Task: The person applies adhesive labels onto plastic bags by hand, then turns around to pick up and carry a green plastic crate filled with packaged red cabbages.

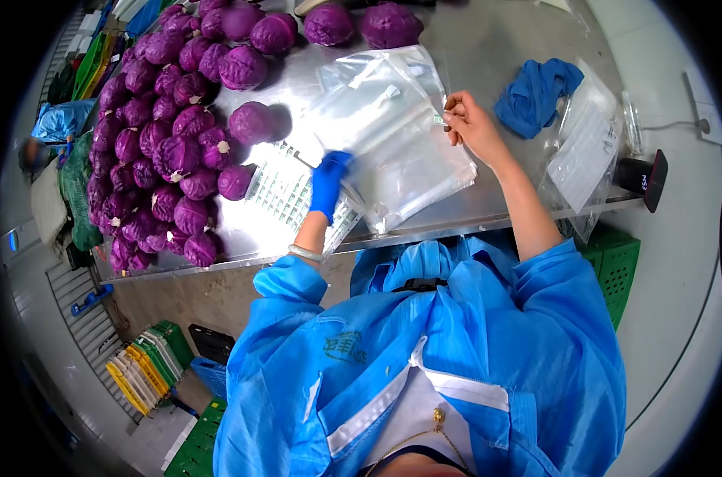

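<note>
My left hand [329, 182], in a blue glove, is over the right part of a label sheet [285, 191] and beside the clear plastic bags [408, 155]; motion blurs its fingers. My bare right hand [467, 123] has its fingers pinched at the right edge of the bags, near a small green-and-white label [439, 119]. What lies between those fingertips is too small to make out. The bags lie in an overlapping stack on the metal table. Many purple cabbages [178, 157] are heaped to the left of the label sheet.
A crumpled blue cloth [538, 97] lies at the right of the metal table [476, 48], near a plastic bag with white paper [585, 151]. A dark device [643, 180] is at the table's right end. Green crates [617, 270] stand below.
</note>
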A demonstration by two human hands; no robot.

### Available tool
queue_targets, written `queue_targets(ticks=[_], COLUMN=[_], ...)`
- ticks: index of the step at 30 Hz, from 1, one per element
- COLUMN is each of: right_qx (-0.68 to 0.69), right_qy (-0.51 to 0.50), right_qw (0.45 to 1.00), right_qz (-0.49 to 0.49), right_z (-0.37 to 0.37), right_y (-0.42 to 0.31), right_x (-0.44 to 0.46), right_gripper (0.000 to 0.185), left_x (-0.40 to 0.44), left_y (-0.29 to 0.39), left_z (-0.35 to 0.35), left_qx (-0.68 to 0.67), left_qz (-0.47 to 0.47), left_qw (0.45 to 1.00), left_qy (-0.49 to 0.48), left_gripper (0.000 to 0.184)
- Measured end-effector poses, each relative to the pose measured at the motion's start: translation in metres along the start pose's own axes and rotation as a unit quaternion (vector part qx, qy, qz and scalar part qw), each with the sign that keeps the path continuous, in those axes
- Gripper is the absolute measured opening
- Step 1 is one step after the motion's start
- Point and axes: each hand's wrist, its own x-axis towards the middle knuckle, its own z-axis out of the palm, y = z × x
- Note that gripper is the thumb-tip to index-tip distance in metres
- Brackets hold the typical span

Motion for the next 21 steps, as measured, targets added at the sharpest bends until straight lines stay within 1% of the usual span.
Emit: queue_targets(ticks=[1,2,4,5,6,7,8,11,14,15,17,18,19,20,21], right_qx=[-0.019,-0.039,-0.226,-0.318,-0.378,-0.435,-0.49,-0.529,-0.492,-0.466,-0.405,-0.377,-0.343,-0.305,-0.29], right_qy=[-0.012,-0.023,-0.073,-0.096,-0.101,-0.106,-0.11,-0.049,-0.019,0.028,0.112,0.172,0.232,0.291,0.262], right_qw=[1.0,0.999,0.971,0.941,0.918,0.892,0.863,0.846,0.869,0.884,0.907,0.909,0.903,0.888,0.9], right_qz=[0.004,0.006,-0.034,-0.056,-0.057,-0.058,-0.057,-0.035,-0.041,-0.019,0.028,-0.047,-0.118,-0.185,-0.194], right_z=[0.0,0.0,0.01,0.014,0.016,0.02,0.022,0.015,0.004,0.004,0.011,0.017,0.022,0.029,0.044], right_y=[-0.001,-0.001,0.029,0.041,0.044,0.046,0.048,0.055,0.055,0.039,-0.006,-0.017,-0.026,-0.029,-0.033], right_x=[-0.003,-0.004,0.003,0.009,0.012,0.014,0.016,0.023,0.019,0.02,0.004,0.0,-0.006,-0.012,-0.014], right_gripper=[0.022,0.024,0.027,0.029,0.029,0.03,0.032,0.034,0.033,0.033,0.032,0.031,0.03,0.029,0.027], left_x=[0.005,0.012,0.005,-0.003,-0.015,-0.026,-0.032,-0.022,-0.009,-0.009,-0.001,0.007,0.019,0.029,0.032], left_y=[0.014,0.023,0.027,0.027,0.023,0.021,0.018,-0.01,0.001,0.009,0.015,0.018,0.023,0.03,0.046], left_z=[-0.007,-0.015,-0.006,0.008,0.025,0.039,0.046,0.045,0.038,0.034,0.022,0.011,-0.01,-0.034,-0.051], left_qx=[-0.046,-0.084,-0.051,-0.001,0.05,0.215,0.372,0.276,0.252,0.246,0.102,0.028,-0.037,-0.101,-0.061], left_qz=[0.036,0.021,0.151,0.128,0.099,0.191,0.274,0.234,0.079,0.053,-0.041,-0.086,-0.063,-0.038,0.007], left_qw=[0.988,0.96,0.946,0.982,0.994,0.955,0.875,0.922,0.944,0.947,0.983,0.989,0.997,0.993,0.989], left_qy=[0.145,0.265,0.281,0.138,-0.008,-0.077,-0.143,-0.142,-0.198,-0.2,-0.149,-0.12,-0.033,0.053,0.133], left_gripper=[0.018,0.015,0.014,0.014,0.015,0.015,0.015,0.018,0.018,0.019,0.021,0.022,0.025,0.027,0.028])
